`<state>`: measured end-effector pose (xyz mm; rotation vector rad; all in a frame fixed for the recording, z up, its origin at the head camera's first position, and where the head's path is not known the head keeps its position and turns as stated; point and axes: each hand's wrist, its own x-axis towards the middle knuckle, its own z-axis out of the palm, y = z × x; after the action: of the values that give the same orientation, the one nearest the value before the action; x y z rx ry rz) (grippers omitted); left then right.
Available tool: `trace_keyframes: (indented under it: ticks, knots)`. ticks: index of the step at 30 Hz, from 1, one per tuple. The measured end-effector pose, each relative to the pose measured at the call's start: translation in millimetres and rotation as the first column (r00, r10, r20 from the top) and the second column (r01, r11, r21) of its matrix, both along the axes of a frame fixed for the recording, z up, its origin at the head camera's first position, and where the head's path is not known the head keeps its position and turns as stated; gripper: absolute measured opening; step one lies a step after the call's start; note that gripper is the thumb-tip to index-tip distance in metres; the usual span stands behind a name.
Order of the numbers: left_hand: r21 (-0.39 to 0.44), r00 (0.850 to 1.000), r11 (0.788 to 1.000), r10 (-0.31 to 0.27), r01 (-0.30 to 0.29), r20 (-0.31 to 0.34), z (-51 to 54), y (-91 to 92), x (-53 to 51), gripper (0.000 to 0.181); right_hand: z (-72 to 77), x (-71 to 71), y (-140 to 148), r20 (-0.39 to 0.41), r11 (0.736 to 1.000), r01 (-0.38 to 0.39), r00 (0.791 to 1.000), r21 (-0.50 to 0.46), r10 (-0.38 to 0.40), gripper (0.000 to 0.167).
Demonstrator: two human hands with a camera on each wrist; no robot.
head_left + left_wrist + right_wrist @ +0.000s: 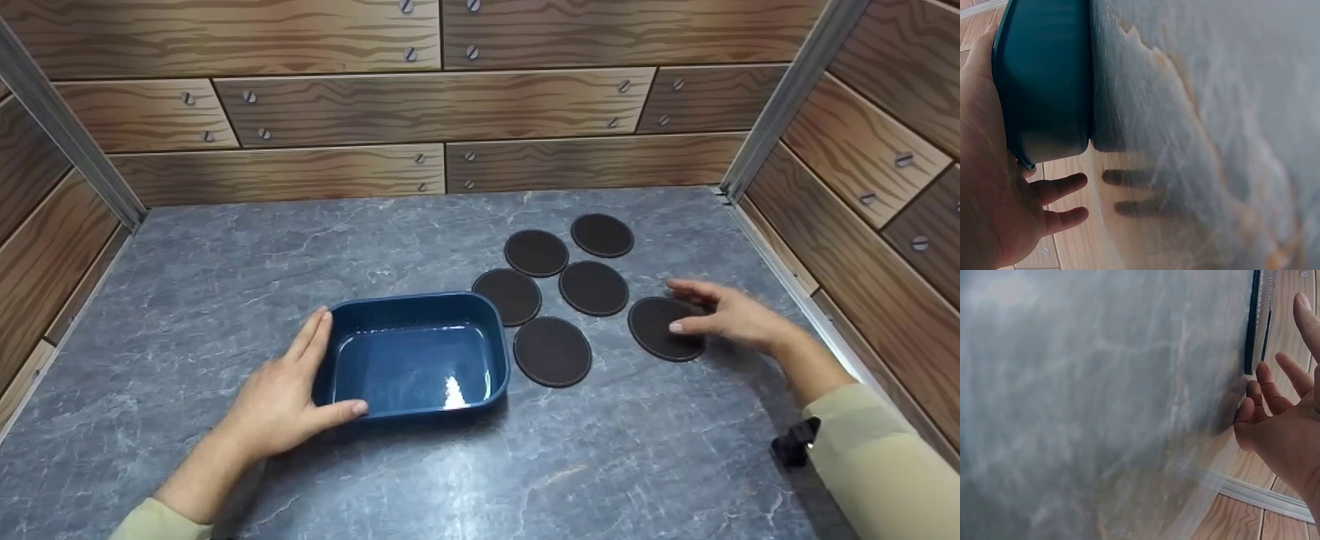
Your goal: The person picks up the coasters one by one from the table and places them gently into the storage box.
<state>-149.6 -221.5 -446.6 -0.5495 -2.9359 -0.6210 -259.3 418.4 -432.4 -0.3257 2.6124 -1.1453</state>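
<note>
A deep blue rectangular dish (412, 367) stands on the table, its inside glossy and bare. My left hand (281, 401) rests against its left end, straight fingers along that side and thumb on the near rim. The left wrist view shows the dish's outer wall (1047, 79) beside the hand (994, 163), two fingers spread below it. On the right, my right hand (727, 319) is over a round dark coaster (656, 330), thumb above it and fingers by its far right edge. In the right wrist view the right hand (1286, 416) has loosely spread fingers beside a stitched dark edge (1252, 326).
Several more round dark coasters lie flat between the dish and the right hand, among them a near one (553, 352) and a far one (602, 235). Wood-patterned walls (337, 112) with metal corner posts bound the grey marbled table (562, 465).
</note>
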Motion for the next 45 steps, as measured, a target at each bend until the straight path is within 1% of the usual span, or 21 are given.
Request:
trace_keyframes:
  ticks: [5,12,17,22,30,39,42,45]
  knots:
    - [-0.001,1.0,1.0,0.001,-0.001,0.0,-0.4,-0.2,0.0,0.125,-4.7,-1.7,3.3,0.004,1.0,-0.011,1.0,0.001,0.011,0.081]
    - [-0.001,1.0,1.0,0.006,-0.006,0.003,-1.5,-2.8,1.2,0.125,-5.0,-3.7,1.6,-0.003,0.998,-0.044,0.999,0.037,0.044,0.085]
    - [0.001,1.0,1.0,0.005,-0.005,0.001,-1.5,-3.0,1.2,0.125,-7.0,-2.7,0.0,-0.004,0.997,-0.051,0.999,0.056,0.051,0.088]
    - [0.001,1.0,1.0,0.005,-0.005,0.007,-0.9,-3.2,1.0,0.125,-9.1,-2.8,-1.1,-0.017,0.996,-0.056,0.998,0.064,0.057,0.087]
    - [-0.005,1.0,1.0,0.0,0.0,-0.003,1.8,-3.2,-0.1,0.124,-7.4,-4.2,-2.7,-0.011,0.997,-0.043,0.999,0.064,0.044,0.084]
    - [-0.008,1.0,1.0,0.003,-0.003,-0.001,1.8,-2.1,-0.2,0.124,-4.9,-5.8,-4.4,0.001,0.994,-0.066,0.998,0.091,0.066,0.08]
    - [-0.009,1.0,1.0,0.003,-0.003,0.011,0.7,-1.3,-0.1,0.124,-5.1,-6.3,-3.5,0.001,0.994,-0.075,0.997,0.074,0.075,0.078]
    - [-0.009,1.0,1.0,0.001,-0.001,0.024,0.0,-0.6,-0.3,0.125,-6.7,-6.4,-2.0,0.004,0.996,-0.079,0.997,0.03,0.079,0.077]
